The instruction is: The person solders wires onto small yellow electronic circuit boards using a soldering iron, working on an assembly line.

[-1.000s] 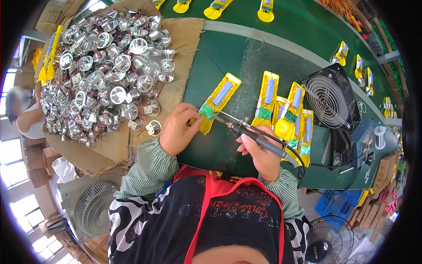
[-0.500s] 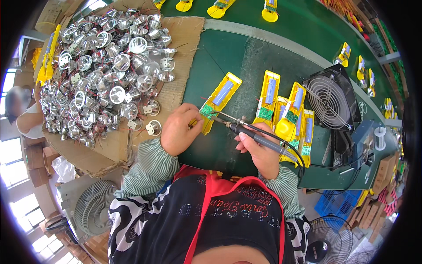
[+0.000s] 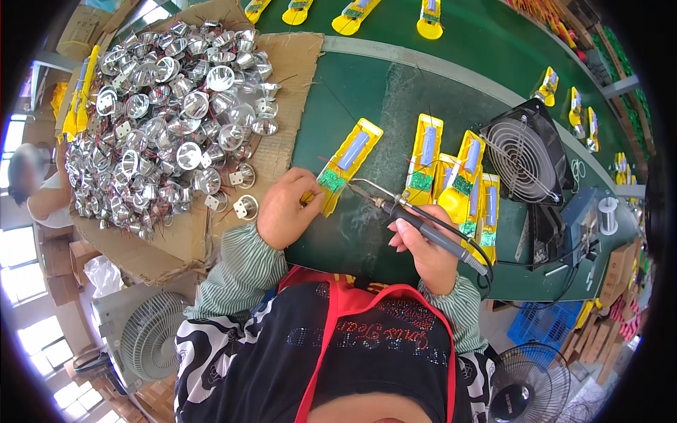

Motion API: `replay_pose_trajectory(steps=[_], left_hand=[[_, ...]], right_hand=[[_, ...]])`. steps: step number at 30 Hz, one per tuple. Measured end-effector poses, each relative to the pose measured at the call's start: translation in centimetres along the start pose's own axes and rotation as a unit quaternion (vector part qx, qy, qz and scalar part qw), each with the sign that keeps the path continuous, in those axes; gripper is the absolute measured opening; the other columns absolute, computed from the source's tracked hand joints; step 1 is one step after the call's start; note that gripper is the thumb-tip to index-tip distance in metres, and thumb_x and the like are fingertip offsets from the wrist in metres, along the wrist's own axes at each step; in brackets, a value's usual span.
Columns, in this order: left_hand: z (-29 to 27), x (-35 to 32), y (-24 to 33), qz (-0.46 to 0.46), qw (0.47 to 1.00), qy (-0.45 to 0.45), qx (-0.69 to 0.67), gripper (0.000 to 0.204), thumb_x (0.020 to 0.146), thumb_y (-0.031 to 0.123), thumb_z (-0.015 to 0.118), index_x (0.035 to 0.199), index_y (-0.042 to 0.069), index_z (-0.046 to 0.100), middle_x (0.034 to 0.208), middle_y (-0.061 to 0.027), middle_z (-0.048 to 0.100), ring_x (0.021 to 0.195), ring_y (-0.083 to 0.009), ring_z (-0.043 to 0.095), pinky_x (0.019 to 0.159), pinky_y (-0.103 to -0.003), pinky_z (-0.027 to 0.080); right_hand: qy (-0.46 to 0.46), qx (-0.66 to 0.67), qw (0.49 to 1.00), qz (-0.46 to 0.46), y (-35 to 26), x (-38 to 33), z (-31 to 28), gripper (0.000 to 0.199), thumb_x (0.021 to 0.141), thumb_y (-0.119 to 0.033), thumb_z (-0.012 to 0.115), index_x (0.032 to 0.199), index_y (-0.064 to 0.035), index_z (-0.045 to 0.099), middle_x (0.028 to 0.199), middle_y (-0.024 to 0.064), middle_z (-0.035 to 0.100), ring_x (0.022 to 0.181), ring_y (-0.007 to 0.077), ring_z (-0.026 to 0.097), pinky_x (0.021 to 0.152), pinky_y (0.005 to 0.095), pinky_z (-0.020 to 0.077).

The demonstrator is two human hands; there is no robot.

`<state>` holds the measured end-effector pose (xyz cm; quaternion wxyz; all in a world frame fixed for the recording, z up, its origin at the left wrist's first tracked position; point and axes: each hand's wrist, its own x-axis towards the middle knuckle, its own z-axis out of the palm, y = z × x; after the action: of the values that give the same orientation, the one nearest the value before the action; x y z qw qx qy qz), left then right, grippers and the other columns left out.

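My left hand [image 3: 285, 209] is closed on the near end of a yellow flashlight housing [image 3: 347, 163], which lies slanted on the green bench. A blue cylindrical battery [image 3: 355, 150] and a small green circuit board [image 3: 331, 180] sit inside this housing, with thin wires sticking out. In my right hand [image 3: 431, 259] is a grey-and-black soldering iron [image 3: 441, 237] with a thin metal tube running beside its tip. The tip points at the board from the right, a small gap away. Just right of the iron, several more yellow housings [image 3: 427, 144] lie close together, some overlapping.
A heap of silver reflector cups [image 3: 190, 106] with wires covers a cardboard sheet [image 3: 282, 141] on the left. A black fan [image 3: 525, 158] stands at right, near a solder spool [image 3: 608, 211]. More yellow housings [image 3: 349, 17] lie beyond the bench's raised edge. Another person [image 3: 42, 183] is at far left.
The soldering iron and my right hand have shifted right and slightly nearer me, drawing the tip off the circuit board. My left hand stays on the housing.
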<state>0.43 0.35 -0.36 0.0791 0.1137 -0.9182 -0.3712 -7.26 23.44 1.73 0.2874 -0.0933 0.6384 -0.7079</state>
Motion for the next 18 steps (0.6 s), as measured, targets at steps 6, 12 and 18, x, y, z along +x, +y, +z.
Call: replay_pose_trajectory(steps=[6, 12, 18], left_hand=[[-0.3, -0.1, 0.4, -0.006, 1.000, -0.003, 0.003, 0.012, 0.075, 0.011, 0.064, 0.079, 0.001, 0.059, 0.088, -0.0127, 0.058, 0.077, -0.0310, 0.058, 0.069, -0.037, 0.047], [-0.3, -0.6, 2.1, 0.088, 0.974, -0.017, 0.208, 0.029, 0.074, 0.022, 0.068, 0.094, 0.002, 0.058, 0.093, -0.0131, 0.057, 0.080, -0.0321, 0.058, 0.070, -0.039, 0.047], [-3.1, 4.6, 4.0, 0.080, 0.990, 0.003, 0.115, 0.031, 0.073, 0.020, 0.069, 0.095, 0.001, 0.059, 0.093, -0.0159, 0.055, 0.079, -0.0330, 0.059, 0.068, -0.039, 0.048]], right_hand=[[0.003, -0.011, 1.000, -0.015, -0.1, -0.5, -0.5, 0.022, 0.084, -0.002, 0.058, 0.102, 0.0056, 0.050, 0.084, 0.0154, 0.064, 0.063, 0.0147, 0.062, 0.054, 0.0231, 0.0500], [0.013, -0.013, 0.999, -0.037, -0.2, -0.9, -1.1, 0.022, 0.083, 0.000, 0.058, 0.103, 0.0051, 0.050, 0.084, 0.0153, 0.064, 0.063, 0.0147, 0.062, 0.053, 0.0229, 0.0498], [0.017, -0.024, 0.996, -0.088, -1.0, -1.4, -2.6, 0.022, 0.082, 0.002, 0.058, 0.102, 0.0052, 0.049, 0.083, 0.0158, 0.064, 0.062, 0.0152, 0.062, 0.053, 0.0236, 0.0507]])
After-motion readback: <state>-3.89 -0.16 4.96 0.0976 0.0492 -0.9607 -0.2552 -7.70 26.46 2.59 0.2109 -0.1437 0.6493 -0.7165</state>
